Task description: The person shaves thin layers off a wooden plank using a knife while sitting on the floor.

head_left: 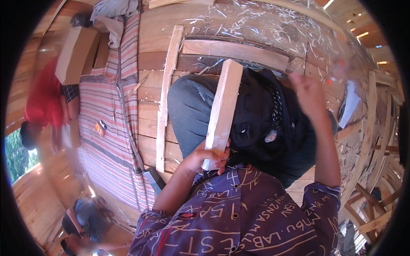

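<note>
My left hand [200, 158] is closed around the lower end of a squared length of pale wood [224, 106]. The wood stands tilted up in front of my body, its far end leaning slightly right. My right hand [308, 94] is raised at the right over my knee, apart from the wood, and a little blurred. Its fingers look curled. A smeared patch with orange spots shows just beyond it, so what it grips cannot be made out. A dark cloth [256, 106] lies across my lap between my knees.
Wood shavings [239, 19] litter the plank floor ahead. A long pale strip [167, 98] and a reddish board [239, 53] lie near my legs. At the left are a striped mat [104, 145], a cardboard box [77, 55] and a person in red [45, 94]; another person [87, 219] sits lower left.
</note>
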The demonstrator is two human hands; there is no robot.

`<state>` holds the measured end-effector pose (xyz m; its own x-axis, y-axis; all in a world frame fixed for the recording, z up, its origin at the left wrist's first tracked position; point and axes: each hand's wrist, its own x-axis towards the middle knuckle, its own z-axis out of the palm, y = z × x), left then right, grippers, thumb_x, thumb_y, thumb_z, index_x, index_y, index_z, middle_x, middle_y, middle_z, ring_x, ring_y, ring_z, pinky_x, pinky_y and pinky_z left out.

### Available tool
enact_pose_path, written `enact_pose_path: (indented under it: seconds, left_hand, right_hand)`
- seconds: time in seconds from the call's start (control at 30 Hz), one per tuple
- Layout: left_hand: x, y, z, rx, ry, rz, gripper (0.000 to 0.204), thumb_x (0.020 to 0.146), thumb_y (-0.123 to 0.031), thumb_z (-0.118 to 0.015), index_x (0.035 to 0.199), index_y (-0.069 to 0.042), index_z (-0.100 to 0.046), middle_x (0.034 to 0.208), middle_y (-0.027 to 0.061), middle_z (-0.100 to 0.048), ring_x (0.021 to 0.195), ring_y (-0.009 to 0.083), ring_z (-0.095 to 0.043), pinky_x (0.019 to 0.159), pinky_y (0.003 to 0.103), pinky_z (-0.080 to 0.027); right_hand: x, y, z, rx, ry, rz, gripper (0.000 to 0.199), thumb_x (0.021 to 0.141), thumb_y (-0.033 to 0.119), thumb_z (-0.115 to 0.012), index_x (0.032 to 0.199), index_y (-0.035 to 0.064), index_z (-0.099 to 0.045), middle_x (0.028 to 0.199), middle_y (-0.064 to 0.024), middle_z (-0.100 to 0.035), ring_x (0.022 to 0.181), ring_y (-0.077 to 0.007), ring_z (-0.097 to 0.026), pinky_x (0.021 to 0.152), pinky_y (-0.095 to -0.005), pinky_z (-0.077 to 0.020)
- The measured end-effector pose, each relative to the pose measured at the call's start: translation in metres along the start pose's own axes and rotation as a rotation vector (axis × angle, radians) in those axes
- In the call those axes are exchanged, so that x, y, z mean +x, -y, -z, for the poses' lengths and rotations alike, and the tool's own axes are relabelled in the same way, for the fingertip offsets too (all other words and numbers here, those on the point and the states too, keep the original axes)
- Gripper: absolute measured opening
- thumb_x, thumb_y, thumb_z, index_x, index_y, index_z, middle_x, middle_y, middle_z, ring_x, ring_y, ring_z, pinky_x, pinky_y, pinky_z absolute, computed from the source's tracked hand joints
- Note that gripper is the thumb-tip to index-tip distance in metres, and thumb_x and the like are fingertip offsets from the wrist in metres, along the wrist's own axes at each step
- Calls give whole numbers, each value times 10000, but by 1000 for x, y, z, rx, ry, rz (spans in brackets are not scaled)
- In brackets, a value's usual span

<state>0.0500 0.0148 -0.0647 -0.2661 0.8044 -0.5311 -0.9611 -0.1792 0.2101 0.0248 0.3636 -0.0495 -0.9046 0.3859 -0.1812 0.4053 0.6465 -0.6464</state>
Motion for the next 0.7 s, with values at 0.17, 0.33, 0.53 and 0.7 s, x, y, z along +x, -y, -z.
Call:
enact_pose_path:
  seconds: [0.17, 0.33, 0.53, 0.7]
  left_hand:
    - [-3, -3, -6, 51, -72, 36, 558, 615, -14, -580, 1155, -33, -442, 753, 68, -464, 536, 160, -463, 492, 337, -450]
    - [1, -6, -8, -51, -87, 40, 524, 604, 0, -564, 1114, -28, -450, 742, 68, -448, 536, 172, -471, 497, 341, -450]
    - [-8, 11, 0, 307, -60, 9, 549, 618, 12, -636, 1135, -5, -453, 736, 83, -505, 551, 182, -526, 489, 310, -453]
    - [-3, 7, 1, 11, -66, 3, 574, 615, 1, -646, 1149, -16, -437, 747, 80, -485, 556, 176, -510, 484, 323, -447]
  right_hand:
    - [-43, 64, -76, -118, 316, 441, 649, 865, 614, -566, 543, 51, -588, 473, -141, -545, 464, -340, -590, 486, -434, -481]
    - [-11, 57, -86, -236, 330, 563, 671, 864, 648, -536, 572, 52, -637, 515, -153, -581, 500, -343, -614, 502, -434, -496]
    - [128, -81, -31, -445, -82, -202, 836, 897, 722, -374, 834, -37, -718, 857, -277, -679, 914, -394, -677, 846, -487, -499]
    - [79, -71, -25, -249, -6, -126, 744, 898, 670, -474, 717, -24, -672, 697, -246, -641, 708, -373, -667, 676, -458, -498]
